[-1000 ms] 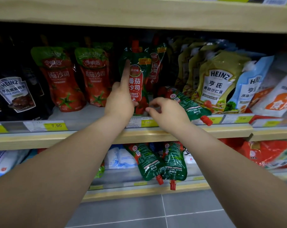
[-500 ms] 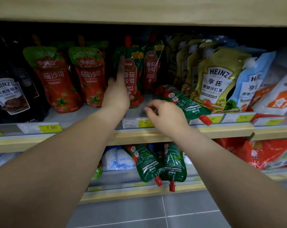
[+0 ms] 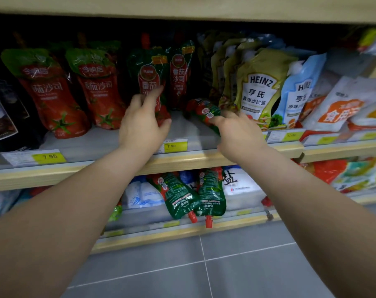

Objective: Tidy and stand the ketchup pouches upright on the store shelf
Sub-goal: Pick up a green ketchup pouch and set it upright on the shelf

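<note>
A dark green and red ketchup pouch (image 3: 148, 80) stands upright on the middle shelf (image 3: 195, 158). My left hand (image 3: 143, 121) grips its lower part, thumb under the right corner. A second pouch like it (image 3: 180, 76) stands just to the right. Further right, a fallen ketchup pouch (image 3: 205, 109) lies flat, bottom end toward the back. My right hand (image 3: 236, 130) closes over its front half and hides the cap. On the lower shelf, two more green pouches (image 3: 179, 200) (image 3: 211, 195) lie with their red caps pointing outward.
Two red tomato pouches (image 3: 53, 95) (image 3: 101, 91) stand left of my left hand, with dark Heinz packs (image 3: 2, 117) beyond. Heinz salad dressing pouches (image 3: 259, 87) crowd the fallen pouch's right side. Yellow price tags (image 3: 175, 145) line the shelf edge. Grey tiled floor (image 3: 204, 265) lies below.
My left hand slid from the upright pouch's left side down onto its base and gripped it. My right hand moved right and back onto the fallen pouch, covering its red cap.
</note>
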Tool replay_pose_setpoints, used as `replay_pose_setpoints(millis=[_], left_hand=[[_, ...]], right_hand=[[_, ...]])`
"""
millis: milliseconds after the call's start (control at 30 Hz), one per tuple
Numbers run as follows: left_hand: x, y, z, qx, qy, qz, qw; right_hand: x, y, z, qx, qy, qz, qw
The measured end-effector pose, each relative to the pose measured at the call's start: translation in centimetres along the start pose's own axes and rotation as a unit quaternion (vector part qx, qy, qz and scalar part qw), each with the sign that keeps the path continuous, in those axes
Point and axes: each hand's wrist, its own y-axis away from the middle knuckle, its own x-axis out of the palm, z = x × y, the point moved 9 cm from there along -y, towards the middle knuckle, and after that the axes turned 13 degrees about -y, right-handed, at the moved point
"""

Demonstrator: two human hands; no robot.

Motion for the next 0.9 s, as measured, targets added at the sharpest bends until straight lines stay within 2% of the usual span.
replay_pose_setpoints(millis=[200,333,533,700,833,900], left_hand=[[1.1,0.6,-2.3,0.053,0.069,0.041,0.995],[1.9,0.7,-4.3,0.091,0.084,0.073,0.990],[2.8,-0.6,-7.1,0.112,0.109,0.094,0.983],[3.6,-1.5,-7.2,0.061,0.127,0.101,0.985],[3.3,-1.8,-6.2,0.011,0.199,0.102,0.974],[3.6,-1.7,-5.4,-0.021,0.242,0.122,0.962]], right_hand=[[-1.1,1.0,-1.3,-0.007,-0.061,-0.035,0.998],[-4.6,1.5,-0.2,-0.049,-0.078,-0.140,0.986],[-7.8,1.2,1.7,-0.108,-0.025,-0.180,0.977],[-10.1,1.2,3.3,-0.167,-0.021,-0.242,0.956],[-11.3,2.8,1.7,-0.133,-0.151,-0.365,0.909],[-10.0,3.7,0.8,-0.116,-0.210,-0.370,0.897]])
